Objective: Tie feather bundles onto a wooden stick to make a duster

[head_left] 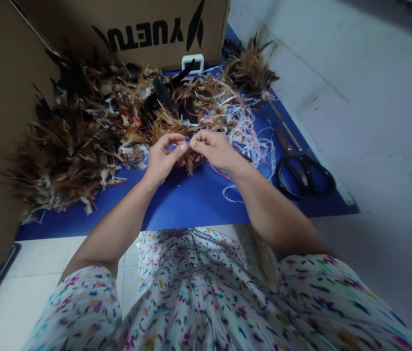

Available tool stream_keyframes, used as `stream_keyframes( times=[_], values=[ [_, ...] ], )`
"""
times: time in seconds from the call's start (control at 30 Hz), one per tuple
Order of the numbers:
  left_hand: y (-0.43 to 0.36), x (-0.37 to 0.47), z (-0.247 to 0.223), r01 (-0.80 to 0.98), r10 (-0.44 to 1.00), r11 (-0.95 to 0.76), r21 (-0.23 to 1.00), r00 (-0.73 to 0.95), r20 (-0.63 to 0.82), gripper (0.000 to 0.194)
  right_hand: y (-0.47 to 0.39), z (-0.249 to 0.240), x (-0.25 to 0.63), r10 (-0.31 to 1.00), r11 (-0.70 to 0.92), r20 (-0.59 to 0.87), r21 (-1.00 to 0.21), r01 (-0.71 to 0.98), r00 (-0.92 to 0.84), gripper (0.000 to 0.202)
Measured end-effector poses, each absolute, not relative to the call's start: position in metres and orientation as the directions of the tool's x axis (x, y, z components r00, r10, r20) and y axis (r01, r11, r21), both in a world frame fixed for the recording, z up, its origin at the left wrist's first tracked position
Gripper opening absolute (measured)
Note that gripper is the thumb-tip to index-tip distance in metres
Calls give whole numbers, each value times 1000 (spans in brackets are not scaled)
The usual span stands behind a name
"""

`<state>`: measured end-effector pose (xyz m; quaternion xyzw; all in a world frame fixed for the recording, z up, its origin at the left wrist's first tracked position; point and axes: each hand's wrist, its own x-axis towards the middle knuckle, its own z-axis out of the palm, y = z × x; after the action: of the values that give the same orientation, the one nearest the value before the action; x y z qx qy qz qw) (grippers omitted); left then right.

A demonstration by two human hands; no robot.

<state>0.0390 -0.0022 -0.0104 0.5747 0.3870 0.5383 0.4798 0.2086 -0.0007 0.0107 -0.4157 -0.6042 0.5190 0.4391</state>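
Between my two hands, over the front half of the blue tabletop (195, 204), is a small brown feather tuft (190, 165). My left hand (164, 157) pinches it from the left, thumb against the bent fingers. From the other side my right hand (213, 148) grips it, fingertips meeting those of the left. The tuft's tip points down toward me; its upper end is hidden by the fingers. Just beyond the hands lies a heap of brown and black feathers (118, 117). White and pink plastic strings (247, 129) are tangled right beside my right hand.
Large black-handled scissors (303, 173) and a thin stick (284, 122) lie at the right edge. A bundled feather bunch (252, 66) rests at the back right. Cardboard boxes (162, 34) stand behind and left. A small white device (193, 62) leans near the box.
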Motion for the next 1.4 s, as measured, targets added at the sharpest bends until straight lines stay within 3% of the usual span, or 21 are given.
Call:
stream_keyframes(
  times=[0.1,0.23,0.47,0.73,0.9,1.1,1.2,1.3,1.4],
  values=[
    [-3,39,-12,-31,957,-261,965,123,262,50,-2,10,208,956,103,84,-993,51,-282,16],
    [-1,38,-10,-107,972,-205,973,92,214,45,0,9,210,955,121,110,-992,25,-275,17],
    [1,34,3,-303,999,-8,953,-52,-8,26,9,6,215,982,178,176,-984,15,-70,15],
    [0,24,12,-364,985,-44,930,-169,-19,18,18,-1,221,966,238,243,-969,59,93,10],
    [-4,16,30,-275,977,-101,956,-211,43,18,24,-6,222,962,250,254,-967,57,102,14],
    [-18,-33,52,-23,906,-272,962,-345,248,22,20,-2,219,963,241,247,-968,65,109,18],
    [-26,-76,58,153,793,-328,932,-492,359,23,18,-1,217,964,229,236,-971,62,125,18],
    [-26,-125,62,343,590,-340,876,-647,483,19,17,-2,216,962,234,241,-970,68,128,17],
    [-21,-169,65,502,437,-225,835,-714,547,20,16,-4,216,959,254,261,-964,77,107,16]
  ],
)
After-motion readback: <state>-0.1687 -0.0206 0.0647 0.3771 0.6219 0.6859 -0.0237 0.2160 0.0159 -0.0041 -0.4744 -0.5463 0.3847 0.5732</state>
